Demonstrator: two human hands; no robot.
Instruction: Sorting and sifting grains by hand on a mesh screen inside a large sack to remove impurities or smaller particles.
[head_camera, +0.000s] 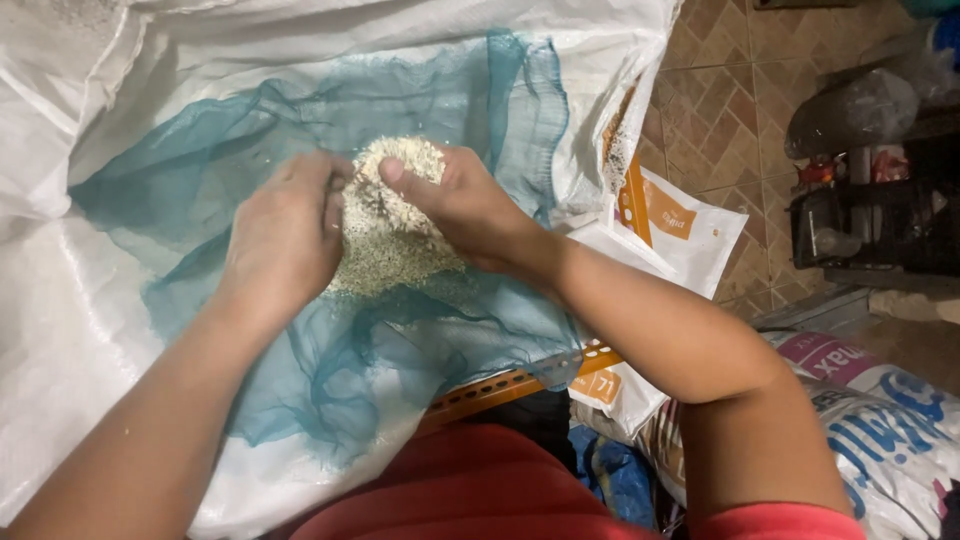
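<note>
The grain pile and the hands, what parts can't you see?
Head view:
- Left hand: fingertips buried in the grain pile.
- Pile's base: wrapped in blue mesh.
- Right hand: palm faces away.
- White sack: cut by left edge.
- Dark objects, right: too dim.

A white woven sack (60, 330) is spread wide as the bed for everything. Directly on it lies a teal mesh net (200, 190), crumpled, covering the sack's middle. On the net, at its centre, sits a pale heap of grain (395, 245). Right of the sack, brown patterned floor tiles (730, 110) show.
</note>
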